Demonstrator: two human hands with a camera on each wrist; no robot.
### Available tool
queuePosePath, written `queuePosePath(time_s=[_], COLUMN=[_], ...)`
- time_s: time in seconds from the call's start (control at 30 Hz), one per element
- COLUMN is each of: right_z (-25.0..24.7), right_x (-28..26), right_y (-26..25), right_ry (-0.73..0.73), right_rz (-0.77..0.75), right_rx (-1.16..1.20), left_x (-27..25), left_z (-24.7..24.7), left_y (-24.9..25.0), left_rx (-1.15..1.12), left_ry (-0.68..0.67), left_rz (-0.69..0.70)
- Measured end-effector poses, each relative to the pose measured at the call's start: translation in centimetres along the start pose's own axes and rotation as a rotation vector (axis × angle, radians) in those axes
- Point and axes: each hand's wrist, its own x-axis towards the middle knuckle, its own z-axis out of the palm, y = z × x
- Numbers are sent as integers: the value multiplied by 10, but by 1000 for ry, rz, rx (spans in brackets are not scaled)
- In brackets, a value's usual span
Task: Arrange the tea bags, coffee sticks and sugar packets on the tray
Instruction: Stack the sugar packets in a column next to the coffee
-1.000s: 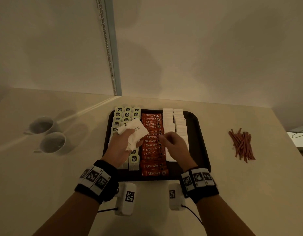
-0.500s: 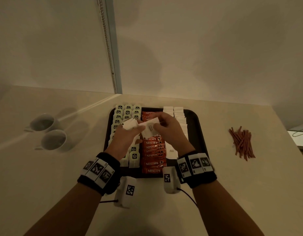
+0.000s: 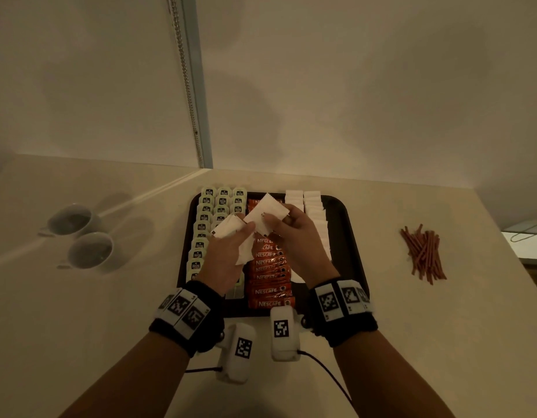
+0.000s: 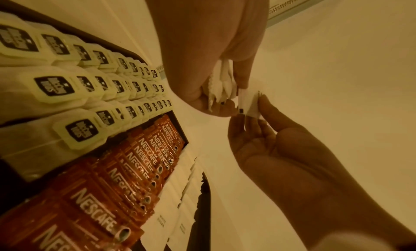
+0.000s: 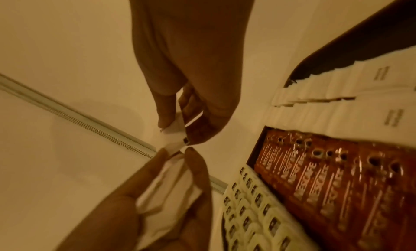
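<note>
A black tray [image 3: 345, 236] holds tea bags [image 3: 205, 218] in columns on the left, orange coffee sticks [image 3: 270, 285] down the middle and white sugar packets [image 3: 312, 203] on the right. Above the tray's middle my left hand [image 3: 246, 229] grips a bundle of sugar packets [image 3: 228, 229]. My right hand [image 3: 270, 220] pinches one packet [image 3: 267, 209] at the bundle's end. In the left wrist view the bundle [image 4: 221, 87] sits in my left hand [image 4: 216, 101] and the single packet [image 4: 249, 103] in the right fingertips [image 4: 265, 103]. The right wrist view shows the pinched packet [image 5: 175, 130] and the bundle [image 5: 166, 192].
Two white cups [image 3: 71, 220] [image 3: 91, 250] stand on the table left of the tray. A pile of red-brown stir sticks [image 3: 424, 254] lies to the right. The wall rises just behind the tray, with a metal strip and bead chain [image 3: 189, 86].
My right hand has come up from the sugar row on the tray to the bundle in my left hand and taken hold of one packet. Both hands have moved slightly away from me.
</note>
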Motion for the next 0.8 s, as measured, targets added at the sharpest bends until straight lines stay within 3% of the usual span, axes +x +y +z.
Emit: queuePosePath(time_s=[0.13,0.27,0.47,0.8], right_z=[-26,-79,-143,-171], right_x=[-2,-3,0,4], right_y=[-7,-8,19,75], right_ry=[61,116,233,440], right_rz=[-18,-16,149,222], right_rx=[-140,-333,-723,-897], left_x=[-5,-8,-6,-4], left_z=[-2,-10,-11,-16], left_y=[9,19,22,19], left_rx=[-166,-251,-334,-170], left_ry=[-79,-93,-13,72], left_rz=[-126,-154,-191,-197])
